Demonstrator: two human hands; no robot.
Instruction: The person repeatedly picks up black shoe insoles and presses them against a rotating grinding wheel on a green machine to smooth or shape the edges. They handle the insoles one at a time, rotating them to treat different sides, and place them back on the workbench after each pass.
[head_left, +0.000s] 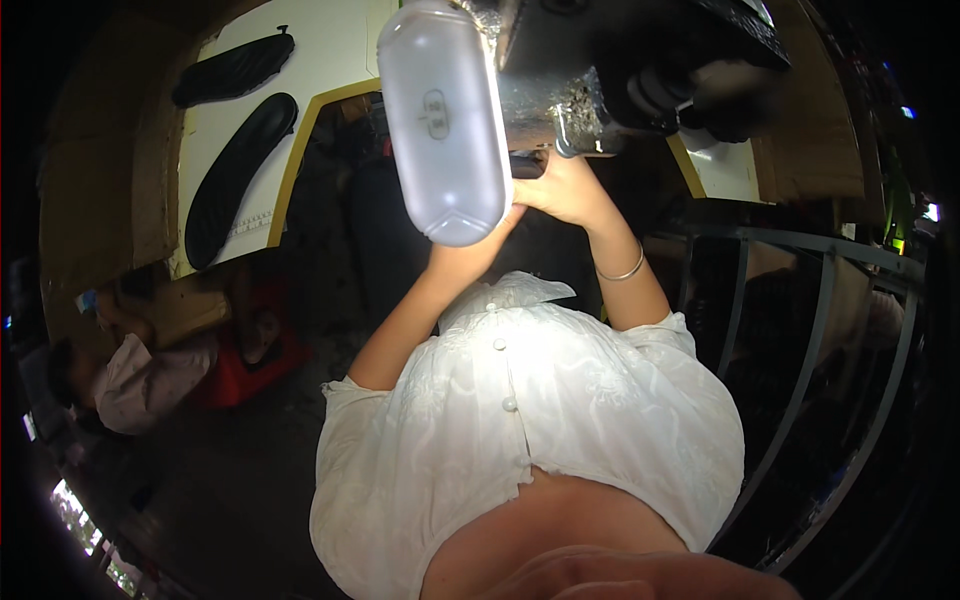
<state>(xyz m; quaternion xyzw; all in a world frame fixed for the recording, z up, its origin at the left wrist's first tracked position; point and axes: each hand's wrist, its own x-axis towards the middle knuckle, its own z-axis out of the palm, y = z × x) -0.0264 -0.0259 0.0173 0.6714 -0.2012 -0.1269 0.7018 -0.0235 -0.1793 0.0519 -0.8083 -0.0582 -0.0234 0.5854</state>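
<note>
Reaching up and forward from a white buttoned blouse (520,400), both bare forearms are seen meeting just under a grey metal machine body (560,90). The right hand (565,188) is curled beneath the machine's lower edge, its fingers bent and pressed around a small dark part (527,166) that shows only as a short dark bar just left of the knuckles; what exactly is pinched cannot be told. A thin metal bangle (622,272) is worn on the right wrist, below the grip. The left hand (478,248) is largely hidden behind a frosted, pill-shaped lamp housing (443,120) that hangs in front of it, so whether its fingers are spread or closed cannot be told; only its fingertips are seen, lying against the heel of the right hand. Above and to the right of the grip, a black knob (655,95) is mounted on the machine. Well to the left of the hands, two black shoe insoles (238,120) are laid on a white table (330,50) with a yellow edge. Far down to the left, another person in a pale top (135,385) is seated beside something red (245,370).
</note>
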